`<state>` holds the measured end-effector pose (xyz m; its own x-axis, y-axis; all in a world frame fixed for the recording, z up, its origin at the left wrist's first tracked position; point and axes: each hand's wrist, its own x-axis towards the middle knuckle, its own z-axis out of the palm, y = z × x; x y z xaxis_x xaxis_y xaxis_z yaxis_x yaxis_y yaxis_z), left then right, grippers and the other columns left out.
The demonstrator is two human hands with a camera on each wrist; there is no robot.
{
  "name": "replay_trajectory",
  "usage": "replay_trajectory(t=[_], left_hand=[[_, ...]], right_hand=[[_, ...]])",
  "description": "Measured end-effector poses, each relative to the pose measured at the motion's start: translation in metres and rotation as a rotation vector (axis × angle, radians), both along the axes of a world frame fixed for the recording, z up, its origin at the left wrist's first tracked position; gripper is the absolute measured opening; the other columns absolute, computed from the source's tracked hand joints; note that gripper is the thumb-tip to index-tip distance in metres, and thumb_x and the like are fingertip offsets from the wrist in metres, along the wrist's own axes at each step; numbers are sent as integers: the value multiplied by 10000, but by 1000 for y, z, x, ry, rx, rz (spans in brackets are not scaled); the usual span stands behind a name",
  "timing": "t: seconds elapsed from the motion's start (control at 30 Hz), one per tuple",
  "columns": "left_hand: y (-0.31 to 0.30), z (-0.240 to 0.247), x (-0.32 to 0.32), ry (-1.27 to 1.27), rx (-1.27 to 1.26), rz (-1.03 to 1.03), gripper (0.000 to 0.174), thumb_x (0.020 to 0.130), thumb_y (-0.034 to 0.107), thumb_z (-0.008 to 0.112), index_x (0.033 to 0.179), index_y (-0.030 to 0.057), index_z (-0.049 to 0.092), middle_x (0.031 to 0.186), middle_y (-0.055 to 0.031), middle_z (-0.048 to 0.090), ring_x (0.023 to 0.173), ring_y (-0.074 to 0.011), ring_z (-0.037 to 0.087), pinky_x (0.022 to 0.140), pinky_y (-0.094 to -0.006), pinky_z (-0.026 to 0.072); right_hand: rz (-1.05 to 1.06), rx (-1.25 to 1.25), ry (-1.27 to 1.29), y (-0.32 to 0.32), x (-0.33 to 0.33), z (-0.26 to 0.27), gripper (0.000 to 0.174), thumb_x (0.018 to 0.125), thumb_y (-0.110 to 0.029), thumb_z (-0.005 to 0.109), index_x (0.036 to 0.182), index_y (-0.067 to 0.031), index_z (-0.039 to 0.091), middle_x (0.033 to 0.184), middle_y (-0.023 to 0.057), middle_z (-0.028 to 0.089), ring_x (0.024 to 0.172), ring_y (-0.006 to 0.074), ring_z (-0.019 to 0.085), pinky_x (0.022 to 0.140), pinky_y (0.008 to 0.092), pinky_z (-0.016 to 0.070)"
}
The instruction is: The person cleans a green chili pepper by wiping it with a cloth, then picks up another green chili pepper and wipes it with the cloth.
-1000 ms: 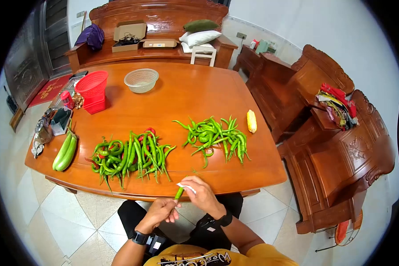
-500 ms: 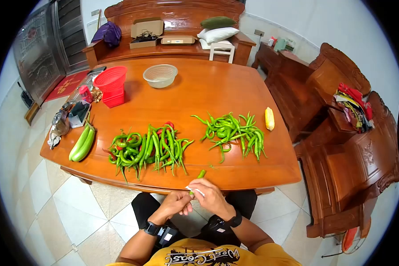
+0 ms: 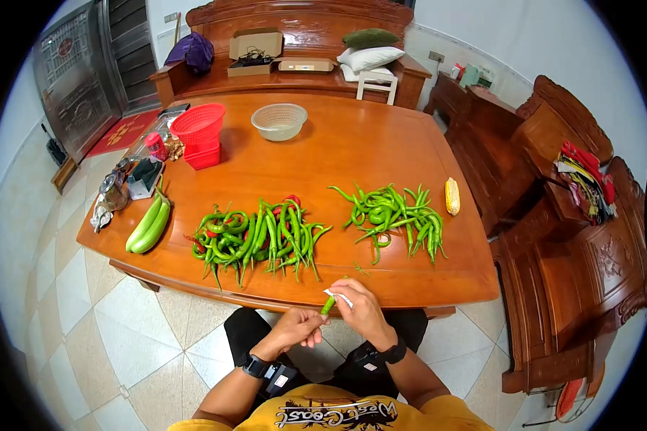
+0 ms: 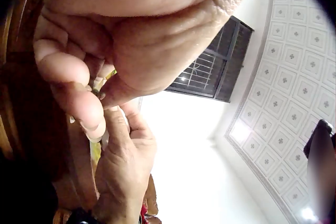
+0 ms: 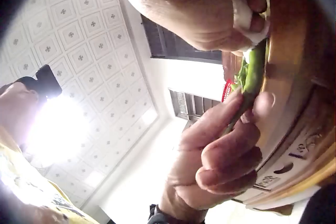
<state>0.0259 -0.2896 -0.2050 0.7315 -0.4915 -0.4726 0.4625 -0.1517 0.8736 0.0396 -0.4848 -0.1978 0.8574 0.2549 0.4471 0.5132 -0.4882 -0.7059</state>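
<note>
Just past the table's front edge, my left hand [image 3: 297, 329] pinches the lower end of a green pepper [image 3: 328, 304] between thumb and fingers. My right hand [image 3: 363, 312] holds a white piece of tissue or cloth [image 3: 331, 293] around the pepper's upper part. In the right wrist view the pepper [image 5: 255, 69] runs from the white material [image 5: 242, 16] down into the left fingertips. A heap of green and some red peppers [image 3: 255, 241] lies to the left on the table, and a green heap [image 3: 388, 212] to the right.
On the table [image 3: 338, 151] are two pale green eggplants [image 3: 151, 226], a red basket [image 3: 199, 126], a pale colander [image 3: 279, 122] and a corn cob [image 3: 452, 197]. Jars [image 3: 111, 192] stand at the left edge. Wooden seats stand behind and at the right.
The right hand and white material moved up along the pepper, then down toward the left hand, and are now higher on it again. The head view has shifted, so the table appears farther right.
</note>
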Motion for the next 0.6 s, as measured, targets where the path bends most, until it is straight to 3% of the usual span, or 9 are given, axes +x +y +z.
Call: replay_trajectory(t=[0.17, 0.6], left_hand=[[-4, 2, 1, -11, 39, -13, 282, 1002, 267, 522, 1000, 27, 672, 643, -21, 629, 489, -65, 556, 441, -193, 423], [1, 6, 0, 10, 41, -30, 288, 1006, 256, 509, 1031, 27, 681, 637, -23, 636, 491, -69, 572, 452, -192, 445]], right_hand=[[90, 3, 95, 10, -14, 3, 169, 859, 18, 611, 1020, 28, 661, 1053, 153, 644, 932, 350, 645, 813, 391, 522], [-29, -17, -21, -9, 16, 1, 156, 841, 54, 630, 991, 40, 672, 1004, 168, 663, 922, 331, 662, 806, 370, 536]])
